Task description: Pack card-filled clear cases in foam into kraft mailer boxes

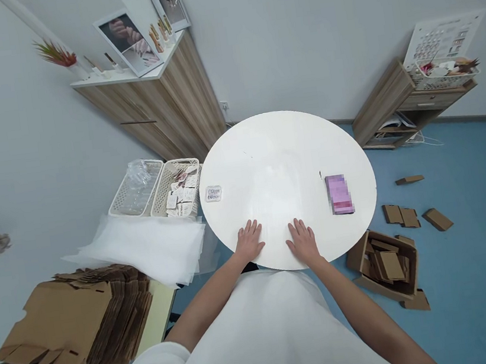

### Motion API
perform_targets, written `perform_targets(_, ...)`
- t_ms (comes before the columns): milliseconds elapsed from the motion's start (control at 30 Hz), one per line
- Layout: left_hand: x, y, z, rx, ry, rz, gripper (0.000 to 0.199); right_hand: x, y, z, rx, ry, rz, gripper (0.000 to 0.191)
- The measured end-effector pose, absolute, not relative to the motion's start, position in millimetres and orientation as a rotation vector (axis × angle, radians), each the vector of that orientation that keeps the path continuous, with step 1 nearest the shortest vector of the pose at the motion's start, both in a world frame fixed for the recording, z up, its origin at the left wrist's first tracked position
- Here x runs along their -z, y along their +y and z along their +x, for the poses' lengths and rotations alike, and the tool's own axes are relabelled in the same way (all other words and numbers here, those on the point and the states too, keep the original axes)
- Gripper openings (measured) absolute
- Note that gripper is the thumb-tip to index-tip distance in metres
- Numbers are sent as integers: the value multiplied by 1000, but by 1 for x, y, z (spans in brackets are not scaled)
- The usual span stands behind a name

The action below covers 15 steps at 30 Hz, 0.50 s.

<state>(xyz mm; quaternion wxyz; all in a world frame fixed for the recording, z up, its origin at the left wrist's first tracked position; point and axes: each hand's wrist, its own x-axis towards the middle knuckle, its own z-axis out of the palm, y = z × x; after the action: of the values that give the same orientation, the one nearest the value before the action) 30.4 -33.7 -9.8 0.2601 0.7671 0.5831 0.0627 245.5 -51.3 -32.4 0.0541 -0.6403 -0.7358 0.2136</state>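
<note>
Both palms rest flat near the front edge of a white round table (265, 143). My left hand (249, 242) lies left of the middle with its fingers spread, holding nothing. To its right, my right hand (303, 241) is likewise flat, fingers apart and free of any object. A small clear plastic case (213, 193) with tiny pieces inside sits at the table's left side, beyond my left hand. Toward the right side lies a purple-pink packet or box (339, 194), blurred by pixels, nearest to my right hand. Neither hand touches these two things.
Left of the table stand two white baskets, one with clear plastic (138, 175), one with cards (182, 193). White foam sheets (143, 243) and stacked flat cardboard (82, 322) lie nearer. An open carton (386, 264) of small boxes is at right. Cabinets (148, 111) stand behind.
</note>
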Motion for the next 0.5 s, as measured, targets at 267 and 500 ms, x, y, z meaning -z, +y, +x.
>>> perform_targets(267,18,-6,35,-134,1572,2039,53,35,-23,255,-687,-2226,-1989,52)
perform_targets(500,24,26,37,-82,1496,2074,58,32,-5,256,-714,-2142,-2042,51)
